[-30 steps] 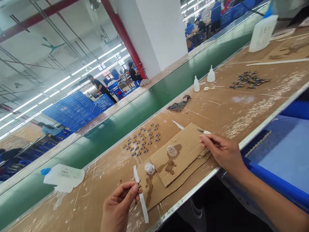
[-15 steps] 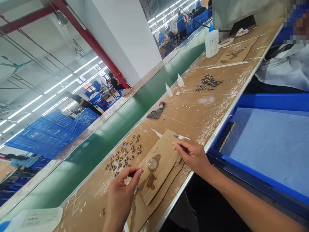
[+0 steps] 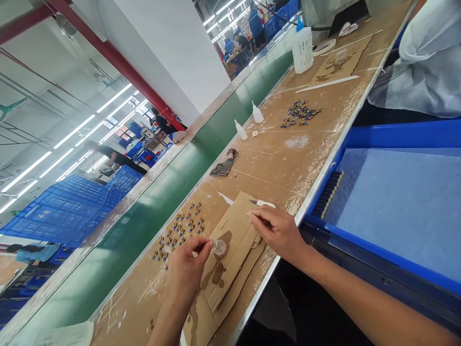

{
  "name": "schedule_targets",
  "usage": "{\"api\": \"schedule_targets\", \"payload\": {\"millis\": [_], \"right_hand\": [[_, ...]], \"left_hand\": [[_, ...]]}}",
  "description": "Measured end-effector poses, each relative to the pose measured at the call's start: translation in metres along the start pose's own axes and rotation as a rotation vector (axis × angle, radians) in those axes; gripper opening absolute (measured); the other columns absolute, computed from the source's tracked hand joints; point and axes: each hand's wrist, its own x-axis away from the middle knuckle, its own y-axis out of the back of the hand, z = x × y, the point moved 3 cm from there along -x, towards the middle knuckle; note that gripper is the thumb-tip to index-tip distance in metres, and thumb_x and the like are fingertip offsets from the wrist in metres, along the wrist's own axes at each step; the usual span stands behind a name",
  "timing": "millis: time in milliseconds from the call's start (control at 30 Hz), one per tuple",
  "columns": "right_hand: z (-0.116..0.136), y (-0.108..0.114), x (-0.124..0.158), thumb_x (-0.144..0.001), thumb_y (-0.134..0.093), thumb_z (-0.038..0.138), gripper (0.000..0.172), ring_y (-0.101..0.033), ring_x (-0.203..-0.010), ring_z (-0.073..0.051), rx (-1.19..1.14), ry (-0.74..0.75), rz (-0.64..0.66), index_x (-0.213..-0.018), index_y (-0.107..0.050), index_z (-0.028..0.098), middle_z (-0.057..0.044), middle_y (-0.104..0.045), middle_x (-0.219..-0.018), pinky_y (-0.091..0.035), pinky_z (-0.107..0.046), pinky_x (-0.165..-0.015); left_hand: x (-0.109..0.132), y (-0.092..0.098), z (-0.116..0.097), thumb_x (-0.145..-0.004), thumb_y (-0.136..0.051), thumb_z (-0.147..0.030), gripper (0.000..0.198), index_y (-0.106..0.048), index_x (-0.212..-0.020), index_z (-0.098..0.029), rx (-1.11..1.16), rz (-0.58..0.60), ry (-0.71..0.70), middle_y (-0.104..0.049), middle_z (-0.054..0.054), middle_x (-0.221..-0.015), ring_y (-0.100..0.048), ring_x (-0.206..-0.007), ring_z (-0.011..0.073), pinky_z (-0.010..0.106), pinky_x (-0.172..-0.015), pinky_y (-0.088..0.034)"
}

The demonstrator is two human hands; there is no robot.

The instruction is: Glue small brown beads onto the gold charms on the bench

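Observation:
My left hand (image 3: 188, 269) is closed in a pinch beside a small clear cup (image 3: 220, 248), its fingertips at the cup's left edge. Whatever it pinches is too small to make out. The cup stands on a cardboard sheet (image 3: 239, 216) with dark wet stains. My right hand (image 3: 279, 234) hovers over the sheet's right edge, thumb and fingers pressed together; I cannot tell what is between them. Just beyond it lies a white-handled knife (image 3: 265, 203). Many small blue-and-gold parts (image 3: 180, 228) are spread in rows left of the cardboard.
Two small dropper bottles (image 3: 240, 130), a camouflage cloth (image 3: 224, 164) and another pile of parts (image 3: 301, 114) lie farther up the table. A large white bottle (image 3: 303, 52) stands behind. The green belt (image 3: 144, 218) runs along the left, a blue tray (image 3: 360, 244) sits right. Another person's sleeve (image 3: 427, 62) shows at upper right.
My left hand has come closer to the clear cup, its fingertips now at the cup's edge. My right hand keeps its pinch by the knife. The whole view has shifted slightly.

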Motion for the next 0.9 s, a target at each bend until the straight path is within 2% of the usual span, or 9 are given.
{"api": "schedule_targets", "payload": {"millis": [400,567,667,733,900], "right_hand": [[0.002,0.001,0.0,-0.088,-0.046,0.02,0.019,-0.047,-0.054,-0.008,-0.015,-0.012,-0.004,-0.077,-0.062,0.017,0.002,-0.05,-0.057,-0.04,-0.021,-0.055],[0.0,0.002,0.001,-0.088,-0.046,0.021,0.02,-0.05,-0.055,-0.008,-0.01,-0.013,-0.015,-0.079,-0.063,0.017,0.001,-0.054,-0.06,-0.04,-0.021,-0.055],[0.0,0.003,0.0,-0.088,-0.047,0.022,0.019,-0.051,-0.056,-0.008,-0.017,-0.015,-0.016,-0.079,-0.063,0.017,0.0,-0.057,-0.062,-0.042,-0.021,-0.055],[0.001,0.004,0.001,-0.088,-0.048,0.022,0.018,-0.053,-0.057,-0.007,-0.029,-0.023,-0.013,-0.079,-0.063,0.017,0.0,-0.058,-0.063,-0.043,-0.02,-0.056],[0.0,0.006,0.005,-0.087,-0.05,0.027,0.018,-0.056,-0.058,-0.008,-0.044,-0.096,0.035,-0.082,-0.064,0.018,0.0,-0.063,-0.071,-0.046,-0.021,-0.056]], "left_hand": [[-0.004,-0.003,0.001,-0.07,-0.059,-0.041,0.02,-0.069,-0.062,-0.025,-0.053,0.026,-0.043,-0.068,-0.003,-0.063,-0.058,-0.057,0.016,0.027,-0.062,-0.038],[0.003,0.007,0.001,-0.068,-0.061,-0.044,0.021,-0.07,-0.063,-0.026,0.004,-0.025,-0.046,-0.068,-0.002,-0.063,-0.059,-0.06,0.0175,0.027,-0.06,-0.04],[0.024,0.021,0.009,-0.064,-0.064,-0.049,0.025,-0.07,-0.064,-0.025,0.102,-0.105,0.045,-0.07,-0.001,-0.07,-0.062,-0.069,0.0208,0.028,-0.065,-0.043],[0.045,0.031,0.022,-0.061,-0.066,-0.053,0.029,-0.07,-0.065,-0.025,0.142,-0.15,0.139,-0.071,0.0,-0.073,-0.063,-0.075,0.0225,0.029,-0.071,-0.045],[0.109,0.045,0.082,-0.054,-0.072,-0.057,0.038,-0.071,-0.071,-0.023,0.187,-0.25,0.44,-0.071,0.002,-0.077,-0.063,-0.085,0.0259,0.032,-0.085,-0.045]]}}
